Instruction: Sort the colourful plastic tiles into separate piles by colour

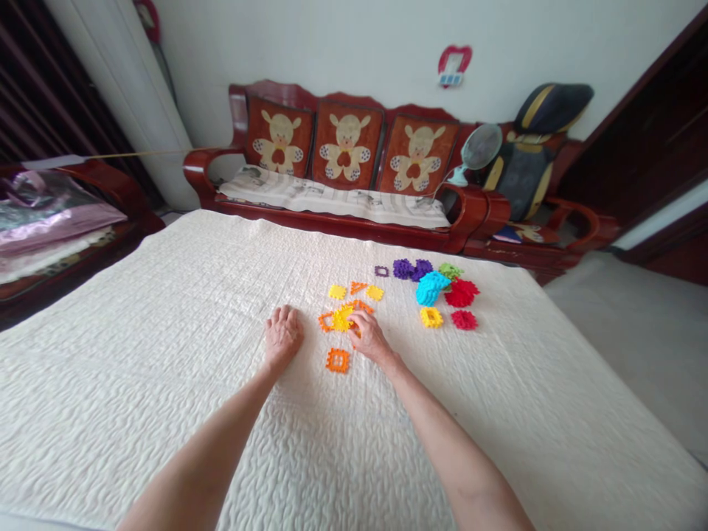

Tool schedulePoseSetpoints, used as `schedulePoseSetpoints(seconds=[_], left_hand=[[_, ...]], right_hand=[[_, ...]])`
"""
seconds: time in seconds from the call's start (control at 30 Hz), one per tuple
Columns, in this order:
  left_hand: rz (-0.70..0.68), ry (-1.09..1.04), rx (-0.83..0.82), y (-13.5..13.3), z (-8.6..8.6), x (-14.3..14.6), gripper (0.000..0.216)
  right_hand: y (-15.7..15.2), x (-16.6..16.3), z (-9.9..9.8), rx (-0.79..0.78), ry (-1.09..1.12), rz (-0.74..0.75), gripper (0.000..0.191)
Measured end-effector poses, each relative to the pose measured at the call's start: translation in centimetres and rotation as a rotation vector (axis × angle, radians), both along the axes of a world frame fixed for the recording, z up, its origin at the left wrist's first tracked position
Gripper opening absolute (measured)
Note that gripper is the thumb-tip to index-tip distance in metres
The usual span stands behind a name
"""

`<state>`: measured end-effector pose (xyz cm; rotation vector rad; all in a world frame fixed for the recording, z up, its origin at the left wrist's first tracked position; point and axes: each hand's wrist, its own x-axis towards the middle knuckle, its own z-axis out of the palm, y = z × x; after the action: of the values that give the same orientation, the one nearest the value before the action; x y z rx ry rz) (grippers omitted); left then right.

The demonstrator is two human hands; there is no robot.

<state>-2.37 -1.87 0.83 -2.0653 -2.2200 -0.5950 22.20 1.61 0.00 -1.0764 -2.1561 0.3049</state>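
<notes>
My left hand (283,335) rests flat on the quilted cover, fingers outstretched, with nothing in it. To its right, my right hand (368,335) bends its fingers around the edge of a yellow toothed plastic tile (342,318). Orange toothed pieces lie under and around that tile, partly hidden by the right hand. Closer to me is a square orange window tile (337,361). Just beyond the right hand are two yellow square tiles (337,292) and an orange triangular frame (358,287).
Farther right sit stacks of toothed tiles: purple (403,269), green (450,271), blue (431,289), red (462,293) and yellow (431,318). A small dark purple frame (381,271) lies nearby. Behind the cream quilt (166,332) stands a wooden sofa (332,209).
</notes>
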Motion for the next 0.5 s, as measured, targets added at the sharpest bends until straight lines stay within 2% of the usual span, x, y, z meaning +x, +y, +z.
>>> schedulePoseSetpoints(seconds=[0.17, 0.37, 0.5], left_hand=[[0.006, -0.007, 0.001, 0.1, 0.0, 0.1, 0.029], [0.006, -0.011, -0.005, 0.0, 0.0, 0.1, 0.031], [0.016, -0.013, -0.017, 0.0, 0.0, 0.1, 0.031]], right_hand=[[0.0, 0.3, -0.8, -0.045, 0.045, -0.063, 0.031], [-0.6, 0.4, 0.2, -0.008, 0.127, -0.088, 0.026], [-1.0, 2.3, 0.6, -0.011, 0.276, -0.271, 0.027]])
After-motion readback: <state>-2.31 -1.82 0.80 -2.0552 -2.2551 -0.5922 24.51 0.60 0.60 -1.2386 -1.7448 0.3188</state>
